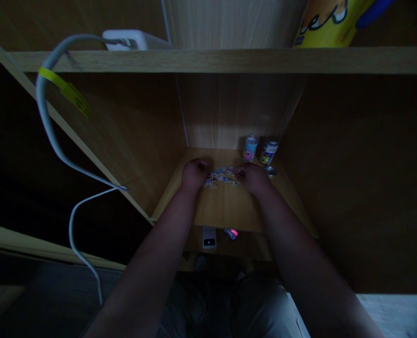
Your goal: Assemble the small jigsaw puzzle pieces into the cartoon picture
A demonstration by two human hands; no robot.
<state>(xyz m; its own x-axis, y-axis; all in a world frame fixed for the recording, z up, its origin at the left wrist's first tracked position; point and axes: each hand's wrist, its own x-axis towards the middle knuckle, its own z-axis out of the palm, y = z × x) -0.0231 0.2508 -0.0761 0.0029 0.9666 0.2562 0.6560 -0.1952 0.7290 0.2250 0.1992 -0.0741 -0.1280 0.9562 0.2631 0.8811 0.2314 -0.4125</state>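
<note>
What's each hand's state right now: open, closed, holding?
Left hand: fingers curled, beside small, irregular, multicoloured pieces on the light-brown wooden shelf; hold cannot be told.
Right hand: fingers curled, at the pieces' right edge; hold cannot be told.

mid-frame, one left hand (193, 175), one right hand (253, 178), jigsaw pieces (223, 178) too small to count; right of centre, two printed cans (250, 149), one metal lid (270, 172); upper left, one yellow tag (75, 98).
</note>
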